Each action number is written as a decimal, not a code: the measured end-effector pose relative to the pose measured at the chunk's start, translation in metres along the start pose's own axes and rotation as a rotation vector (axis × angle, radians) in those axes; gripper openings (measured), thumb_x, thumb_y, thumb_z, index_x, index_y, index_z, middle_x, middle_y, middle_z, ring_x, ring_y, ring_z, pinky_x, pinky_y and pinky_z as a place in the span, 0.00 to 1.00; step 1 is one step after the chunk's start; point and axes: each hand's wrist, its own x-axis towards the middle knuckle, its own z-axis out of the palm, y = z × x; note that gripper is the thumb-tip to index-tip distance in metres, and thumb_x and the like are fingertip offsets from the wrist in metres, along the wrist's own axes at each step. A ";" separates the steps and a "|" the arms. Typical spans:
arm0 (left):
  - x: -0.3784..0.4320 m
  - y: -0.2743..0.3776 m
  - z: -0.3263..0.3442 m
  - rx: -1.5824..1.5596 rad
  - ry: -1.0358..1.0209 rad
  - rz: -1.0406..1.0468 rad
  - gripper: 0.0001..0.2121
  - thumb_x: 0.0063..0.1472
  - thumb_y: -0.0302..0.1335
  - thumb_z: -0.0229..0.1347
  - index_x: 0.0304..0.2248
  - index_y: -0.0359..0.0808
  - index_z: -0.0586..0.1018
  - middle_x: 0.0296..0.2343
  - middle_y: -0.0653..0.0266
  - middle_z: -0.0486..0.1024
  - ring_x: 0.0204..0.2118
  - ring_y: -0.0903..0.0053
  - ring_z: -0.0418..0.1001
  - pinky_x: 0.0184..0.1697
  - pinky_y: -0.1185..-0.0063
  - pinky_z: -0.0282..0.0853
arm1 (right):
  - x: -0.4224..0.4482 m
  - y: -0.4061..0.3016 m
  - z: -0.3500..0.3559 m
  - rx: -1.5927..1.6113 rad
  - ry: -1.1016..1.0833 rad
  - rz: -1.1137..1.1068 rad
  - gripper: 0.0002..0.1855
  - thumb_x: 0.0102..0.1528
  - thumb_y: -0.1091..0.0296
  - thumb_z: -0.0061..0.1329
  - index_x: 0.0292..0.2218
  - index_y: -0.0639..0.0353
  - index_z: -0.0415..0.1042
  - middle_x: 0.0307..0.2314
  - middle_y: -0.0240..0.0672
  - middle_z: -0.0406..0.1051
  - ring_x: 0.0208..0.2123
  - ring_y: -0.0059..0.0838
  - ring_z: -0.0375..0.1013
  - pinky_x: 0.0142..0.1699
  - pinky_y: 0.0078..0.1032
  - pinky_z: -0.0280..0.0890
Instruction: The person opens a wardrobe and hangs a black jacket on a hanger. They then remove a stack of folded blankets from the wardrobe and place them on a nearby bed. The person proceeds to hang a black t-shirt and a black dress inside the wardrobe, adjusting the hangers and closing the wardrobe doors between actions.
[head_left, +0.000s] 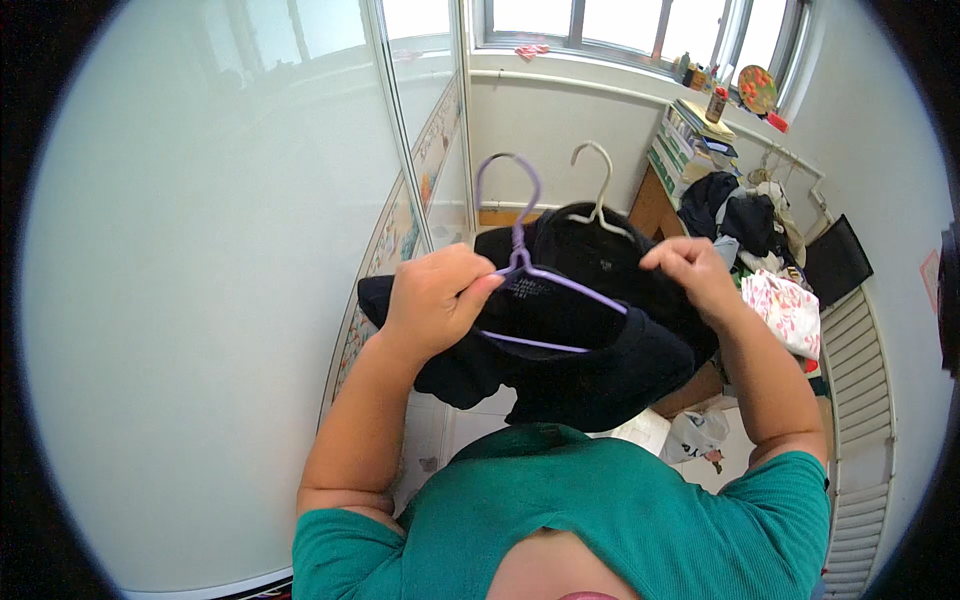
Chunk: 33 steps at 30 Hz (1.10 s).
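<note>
My left hand (442, 296) is closed on the left shoulder of a purple clothes hanger (574, 286), just beside its twisted neck, with a dark garment's neckline there too. That dark short-sleeved top (600, 375) hangs on the purple hanger, its neck opening towards me. Behind it a second black garment (637, 277) hangs on a white hanger (600, 191). My right hand (690, 274), fingers curled, is at the right edge of the black garment; its fingertips seem to pinch the cloth, though the contact is partly hidden.
A glossy sliding wardrobe door (210, 300) stands close on the left. At the right, a desk holds stacked books (675, 146), a heap of clothes (750, 217) and a folded pink-patterned white cloth (784, 307). A white plastic bag (697, 435) lies on the floor, near a slatted radiator (859, 420).
</note>
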 end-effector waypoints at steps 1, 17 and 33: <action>-0.003 -0.004 -0.001 0.038 0.012 0.007 0.06 0.56 0.28 0.57 0.24 0.35 0.76 0.20 0.60 0.71 0.22 0.62 0.70 0.25 0.72 0.65 | 0.020 0.002 -0.005 -0.025 0.034 0.061 0.09 0.51 0.66 0.57 0.32 0.60 0.75 0.24 0.27 0.73 0.29 0.14 0.68 0.36 0.17 0.63; 0.046 -0.025 0.082 0.316 0.311 0.053 0.05 0.54 0.25 0.59 0.24 0.36 0.75 0.19 0.61 0.71 0.21 0.65 0.70 0.24 0.73 0.65 | 0.154 0.000 -0.082 0.260 -0.273 -0.144 0.10 0.52 0.75 0.45 0.37 0.63 0.73 0.27 0.28 0.73 0.28 0.15 0.70 0.37 0.15 0.65; 0.102 -0.050 0.156 0.410 0.367 -0.077 0.15 0.48 0.29 0.66 0.31 0.36 0.72 0.26 0.57 0.72 0.29 0.61 0.71 0.31 0.72 0.68 | 0.169 0.039 -0.068 -0.177 -0.585 -0.436 0.15 0.46 0.73 0.53 0.38 0.63 0.69 0.24 0.43 0.70 0.24 0.36 0.70 0.33 0.29 0.65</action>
